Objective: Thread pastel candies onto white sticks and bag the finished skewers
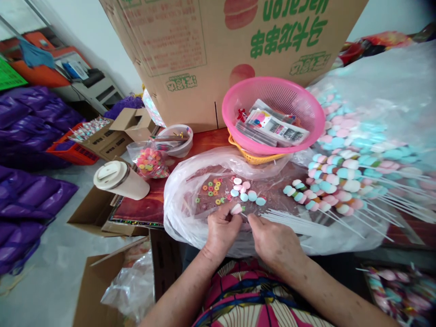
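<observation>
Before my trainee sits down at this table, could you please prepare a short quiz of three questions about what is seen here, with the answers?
1. True or false: the left hand holds a pink-and-white piece in its fingers.

2. What colour is the lower basket, beneath the pink basket?
A) green
B) orange-yellow
C) blue

3. Fill in, as the seated person sees it: the lidded cup is to the ____ of the clear bag of coloured rings.

Key: 1. True. 2. B. 3. Left.
</observation>
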`<state>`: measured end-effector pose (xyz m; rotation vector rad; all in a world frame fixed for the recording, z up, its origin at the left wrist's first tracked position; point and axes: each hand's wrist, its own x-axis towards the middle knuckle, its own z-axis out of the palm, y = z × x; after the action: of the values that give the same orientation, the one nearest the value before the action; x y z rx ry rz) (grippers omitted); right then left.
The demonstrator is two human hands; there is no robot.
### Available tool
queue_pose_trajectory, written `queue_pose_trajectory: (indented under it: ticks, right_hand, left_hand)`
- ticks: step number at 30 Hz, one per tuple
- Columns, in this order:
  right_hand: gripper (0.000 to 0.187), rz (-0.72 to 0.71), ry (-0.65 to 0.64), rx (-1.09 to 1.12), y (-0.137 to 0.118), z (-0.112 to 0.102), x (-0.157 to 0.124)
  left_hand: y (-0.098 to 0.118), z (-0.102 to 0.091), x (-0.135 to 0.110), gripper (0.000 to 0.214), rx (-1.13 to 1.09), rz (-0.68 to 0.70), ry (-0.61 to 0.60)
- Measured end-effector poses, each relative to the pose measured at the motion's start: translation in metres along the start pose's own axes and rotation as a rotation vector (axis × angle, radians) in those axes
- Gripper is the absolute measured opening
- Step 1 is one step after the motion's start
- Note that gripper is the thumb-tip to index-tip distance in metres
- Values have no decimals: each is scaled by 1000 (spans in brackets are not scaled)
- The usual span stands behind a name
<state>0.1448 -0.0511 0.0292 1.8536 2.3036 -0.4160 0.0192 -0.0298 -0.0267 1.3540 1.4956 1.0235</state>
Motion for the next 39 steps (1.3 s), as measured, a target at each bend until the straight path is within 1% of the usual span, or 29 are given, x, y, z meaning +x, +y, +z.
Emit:
queue_pose_trajectory:
  ticks: [3, 6, 8, 11, 12, 14, 15, 17, 18, 19, 20, 22, 23, 25, 27, 28, 30, 31, 34, 36, 39]
  right_hand:
    - [29, -1, -12, 31, 0, 5, 5]
    - [32, -53, -35, 85, 4, 13, 5]
    - [33, -60, -51, 99, 9, 18, 2]
    - [32, -31, -48, 109, 11, 27, 0]
    - [31, -35, -32, 139, 11, 30, 1]
    - [28, -47, 42, 249, 10, 37, 5]
    - [26, -49, 101, 323, 12, 40, 8]
    - [25, -49, 230, 482, 20, 46, 14]
    - [25, -44, 283, 546, 26, 48, 16]
    - [26, -37, 314, 594, 34, 50, 18]
    - [27, -28, 327, 626, 42, 51, 19]
    - [30, -24, 307, 646, 56, 54, 18]
    - [31, -29, 289, 639, 59, 54, 17]
    - [32, -48, 267, 593, 59, 53, 14]
    - [32, -58, 249, 497, 51, 50, 11]
    - [31, -50, 238, 440, 46, 48, 10]
    - [28, -33, 202, 340, 36, 44, 8]
    - [26, -30, 185, 308, 32, 42, 7]
    - [25, -51, 182, 281, 25, 40, 8]
    - [26, -65, 195, 276, 23, 40, 9]
    - [26, -68, 226, 265, 22, 41, 10]
  left_hand:
    - [-6, -2, -3, 31, 134, 35, 21]
    - [-8, -6, -6, 32, 260, 61, 19]
    - [-8, -7, -7, 31, 306, 97, -11]
    - [-6, 1, -11, 31, 315, 148, -72]
    - [-5, 4, -13, 31, 299, 153, -71]
    - [-2, 9, -16, 34, 252, 141, -74]
    - [-1, 9, -17, 38, 223, 141, -116]
    - [2, 1, -15, 49, 170, 152, -281]
    - [3, -7, -11, 55, 156, 146, -335]
    - [4, -17, -4, 56, 163, 129, -325]
    - [5, -28, 5, 53, 197, 105, -270]
    - [4, -49, 26, 38, 368, 49, -18]
    - [4, -57, 36, 31, 496, 51, -9]
    - [2, -64, 52, 22, 731, 46, -94]
    - [-1, -61, 58, 17, 849, 60, -159]
    - [-2, -57, 57, 15, 853, 66, -160]
    - [-5, -50, 52, 14, 763, 60, -113]
    - [-7, -47, 47, 13, 670, 42, -76]
    - [-9, -41, 33, 11, 293, -46, 14]
    - [-9, -38, 25, 12, 97, -104, 40]
    - [-8, -32, 20, 15, -24, -162, 99]
